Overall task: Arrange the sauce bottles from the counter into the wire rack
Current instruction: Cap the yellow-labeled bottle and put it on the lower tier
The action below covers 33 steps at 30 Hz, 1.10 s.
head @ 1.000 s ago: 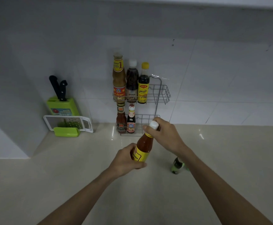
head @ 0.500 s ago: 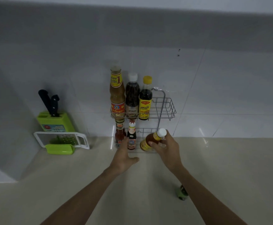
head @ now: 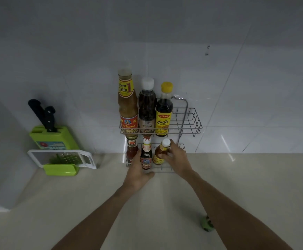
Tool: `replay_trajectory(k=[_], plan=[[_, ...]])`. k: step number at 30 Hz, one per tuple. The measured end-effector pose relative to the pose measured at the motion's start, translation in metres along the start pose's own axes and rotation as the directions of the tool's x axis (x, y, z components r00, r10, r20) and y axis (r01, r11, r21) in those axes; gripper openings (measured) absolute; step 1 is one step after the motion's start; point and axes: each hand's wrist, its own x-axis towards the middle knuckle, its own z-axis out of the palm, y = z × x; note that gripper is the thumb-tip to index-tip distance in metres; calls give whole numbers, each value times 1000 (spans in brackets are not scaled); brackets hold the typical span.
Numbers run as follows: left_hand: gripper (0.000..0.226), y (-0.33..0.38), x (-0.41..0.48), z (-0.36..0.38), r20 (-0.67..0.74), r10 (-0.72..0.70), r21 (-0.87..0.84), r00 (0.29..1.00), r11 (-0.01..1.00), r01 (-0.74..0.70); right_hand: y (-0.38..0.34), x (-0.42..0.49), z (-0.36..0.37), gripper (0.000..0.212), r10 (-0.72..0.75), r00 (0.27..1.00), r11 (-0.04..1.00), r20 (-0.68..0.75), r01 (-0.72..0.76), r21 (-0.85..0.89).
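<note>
A two-tier wire rack stands against the tiled wall. Its upper tier holds three tall bottles: a tan sauce, a dark one with a white cap and a yellow-capped one. In the lower tier stand a red sauce jar-bottle and a small dark bottle. My right hand grips an orange sauce bottle with a white cap, tilted inside the lower tier. My left hand rests at the rack's front edge, touching the small dark bottle.
A green knife block with two black-handled knives stands at the left, a white grater with a green holder in front of it. A small green-capped bottle sits on the beige counter, partly hidden by my right forearm.
My right hand carried the orange bottle from above the counter into the rack's lower tier. My left hand let go of its base and moved to the rack's front.
</note>
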Motion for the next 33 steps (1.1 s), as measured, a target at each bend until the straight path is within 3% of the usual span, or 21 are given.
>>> replay_trajectory(k=[12,21,29,33], plan=[[83,-5,4,-1,31,42,-9,999,999,-42,9,32,13,53,132,974,988,185,-115,-101],[91,-11,4,1,37,31,6,999,999,-32,10,35,15,58,210,954,975,215,-187,-124],[95,-13,7,-2,51,6,27,999,1000,-8,8,41,5,61,209,916,976,342,-175,-126],[96,-11,6,-1,58,19,17,998,1000,-20,4,36,6,62,201,924,979,325,-183,-87]])
